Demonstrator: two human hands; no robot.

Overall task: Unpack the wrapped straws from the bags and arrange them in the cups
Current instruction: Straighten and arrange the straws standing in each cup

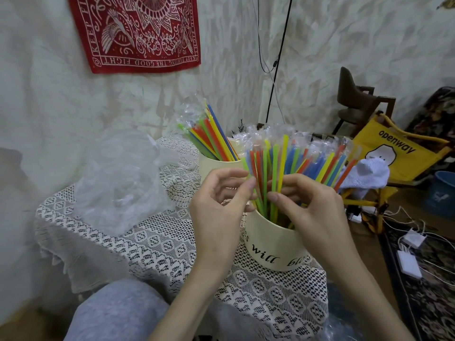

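Observation:
A cream cup (pixel 268 244) with black script stands near the table's front right, packed with several wrapped straws (pixel 302 158) in green, yellow, blue and orange that fan outward. My left hand (pixel 219 205) pinches straws at the left of that bunch, just above the cup's rim. My right hand (pixel 312 207) curls round the straws on the right side, thumb on a yellow-green one. Behind it a second cream cup (pixel 214 166) holds more wrapped straws (pixel 209 134) leaning left. An empty clear plastic bag (pixel 123 180) lies crumpled on the left of the table.
A small table with a white lace cloth (pixel 157 244) carries everything. My grey-clad knee (pixel 118 311) is at the front edge. To the right are a yellow folding chair (pixel 394 153), a blue bucket (pixel 440 193) and chargers with cables (pixel 408 264) on a rug.

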